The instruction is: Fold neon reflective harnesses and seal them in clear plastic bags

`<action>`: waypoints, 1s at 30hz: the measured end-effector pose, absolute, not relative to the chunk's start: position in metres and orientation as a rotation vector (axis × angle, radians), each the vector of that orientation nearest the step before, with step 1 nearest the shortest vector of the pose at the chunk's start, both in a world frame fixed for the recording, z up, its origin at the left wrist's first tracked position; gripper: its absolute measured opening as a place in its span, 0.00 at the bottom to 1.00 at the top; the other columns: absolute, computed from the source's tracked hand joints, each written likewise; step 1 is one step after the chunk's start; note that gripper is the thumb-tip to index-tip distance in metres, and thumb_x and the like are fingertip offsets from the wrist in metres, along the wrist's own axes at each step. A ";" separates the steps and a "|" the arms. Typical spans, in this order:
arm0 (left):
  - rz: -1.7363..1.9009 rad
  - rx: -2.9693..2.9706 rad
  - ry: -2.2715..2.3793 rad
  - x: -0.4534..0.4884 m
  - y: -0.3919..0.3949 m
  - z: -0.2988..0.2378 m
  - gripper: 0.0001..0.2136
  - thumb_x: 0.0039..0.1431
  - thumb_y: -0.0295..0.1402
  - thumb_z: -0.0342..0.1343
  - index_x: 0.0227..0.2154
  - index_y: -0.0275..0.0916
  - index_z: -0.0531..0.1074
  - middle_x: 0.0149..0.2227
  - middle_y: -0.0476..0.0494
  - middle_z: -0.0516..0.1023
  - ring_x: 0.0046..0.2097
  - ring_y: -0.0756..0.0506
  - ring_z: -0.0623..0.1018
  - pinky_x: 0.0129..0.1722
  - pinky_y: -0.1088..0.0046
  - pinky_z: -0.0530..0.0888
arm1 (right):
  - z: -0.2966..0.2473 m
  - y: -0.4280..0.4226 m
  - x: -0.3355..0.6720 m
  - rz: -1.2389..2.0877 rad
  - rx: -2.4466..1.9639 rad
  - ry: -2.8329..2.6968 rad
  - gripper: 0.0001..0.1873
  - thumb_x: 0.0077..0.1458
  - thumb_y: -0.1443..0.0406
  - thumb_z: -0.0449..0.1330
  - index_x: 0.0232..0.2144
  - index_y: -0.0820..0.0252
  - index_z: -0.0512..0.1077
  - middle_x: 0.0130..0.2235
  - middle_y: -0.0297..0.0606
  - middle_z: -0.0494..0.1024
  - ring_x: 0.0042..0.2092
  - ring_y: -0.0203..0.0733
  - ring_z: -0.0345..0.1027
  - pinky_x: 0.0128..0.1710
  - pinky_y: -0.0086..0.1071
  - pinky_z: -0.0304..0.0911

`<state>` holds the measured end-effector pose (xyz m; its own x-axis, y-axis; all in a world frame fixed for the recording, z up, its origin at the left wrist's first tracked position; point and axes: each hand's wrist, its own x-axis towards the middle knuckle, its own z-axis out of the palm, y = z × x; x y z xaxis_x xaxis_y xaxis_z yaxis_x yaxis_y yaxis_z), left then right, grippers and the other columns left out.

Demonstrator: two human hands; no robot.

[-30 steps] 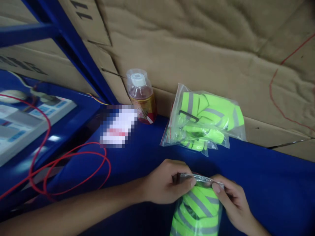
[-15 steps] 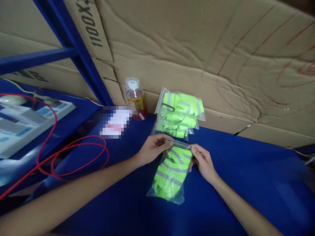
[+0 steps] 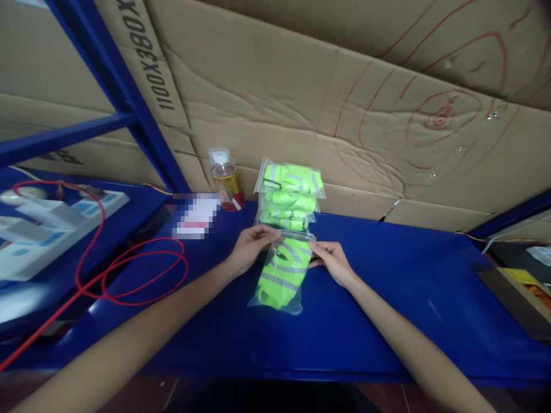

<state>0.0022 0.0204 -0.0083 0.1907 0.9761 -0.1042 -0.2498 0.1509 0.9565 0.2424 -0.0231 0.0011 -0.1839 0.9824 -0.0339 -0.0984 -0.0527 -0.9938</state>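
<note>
A clear zip bag [image 3: 282, 272] with a folded neon-yellow reflective strap or vest inside lies on the blue table, its sealed-type edge facing away from me. My left hand [image 3: 252, 246] pinches the top left corner of that edge between thumb and fingers. At the top right corner, my right hand [image 3: 333, 261] has the bag in a similar pinch. Whether the zip is closed cannot be made out. Just beyond it, against the cardboard, several like bags [image 3: 290, 192] of neon-yellow reflective gear are piled, overlapping one another.
Left of the pile stands a plastic bottle [image 3: 227, 186] with reddish contents, beside a blurred white paper [image 3: 198, 217]. A red cable [image 3: 142, 301] loops across the left side near white boxes [image 3: 55, 229]. An open carton [image 3: 523, 298] sits at the right edge. Cardboard [image 3: 258, 86] walls the back.
The camera view has shifted, bringing the table's front edge and the right-hand carton into sight. Both hands keep their pinch on the bag's top edge.
</note>
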 end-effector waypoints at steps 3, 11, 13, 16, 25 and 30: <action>1.082 1.019 0.970 0.005 0.014 -0.006 0.24 0.48 0.49 0.77 0.37 0.34 0.81 0.37 0.42 0.86 0.38 0.46 0.81 0.39 0.72 0.77 | 0.002 -0.030 0.241 1.372 -1.054 -1.239 0.17 0.58 0.54 0.70 0.36 0.64 0.85 0.31 0.33 0.85 0.34 0.38 0.80 0.36 0.29 0.78; 0.925 1.090 0.998 0.011 -0.003 0.008 0.26 0.50 0.52 0.75 0.37 0.31 0.83 0.33 0.41 0.84 0.34 0.44 0.80 0.33 0.72 0.75 | 0.005 -0.034 0.238 1.342 -1.038 -1.322 0.15 0.54 0.55 0.73 0.33 0.63 0.85 0.29 0.32 0.83 0.27 0.34 0.75 0.29 0.27 0.76; 0.941 1.099 1.025 0.012 -0.004 0.008 0.22 0.48 0.47 0.77 0.33 0.33 0.80 0.29 0.46 0.81 0.30 0.48 0.77 0.30 0.75 0.73 | 0.006 -0.035 0.238 1.363 -1.040 -1.350 0.15 0.55 0.56 0.73 0.33 0.64 0.85 0.23 0.29 0.79 0.22 0.30 0.70 0.24 0.23 0.71; 0.973 1.107 1.039 0.012 -0.006 0.005 0.22 0.47 0.46 0.76 0.27 0.36 0.72 0.23 0.54 0.73 0.25 0.52 0.70 0.25 0.78 0.67 | 0.006 -0.035 0.240 1.419 -1.041 -1.370 0.20 0.59 0.53 0.69 0.29 0.65 0.83 0.19 0.30 0.77 0.19 0.30 0.69 0.22 0.22 0.68; 0.910 1.147 0.972 0.007 -0.002 0.006 0.23 0.48 0.51 0.75 0.30 0.32 0.82 0.27 0.46 0.80 0.29 0.50 0.74 0.29 0.77 0.70 | 0.002 -0.030 0.247 1.372 -1.055 -1.315 0.25 0.61 0.48 0.66 0.27 0.66 0.81 0.24 0.32 0.80 0.23 0.33 0.73 0.26 0.26 0.73; 0.902 1.124 0.982 -0.004 0.002 0.011 0.26 0.47 0.52 0.76 0.37 0.31 0.86 0.37 0.36 0.86 0.37 0.41 0.81 0.34 0.68 0.79 | -0.002 -0.030 0.248 1.250 -1.081 -1.231 0.22 0.60 0.50 0.69 0.27 0.64 0.82 0.25 0.33 0.81 0.25 0.33 0.74 0.27 0.24 0.74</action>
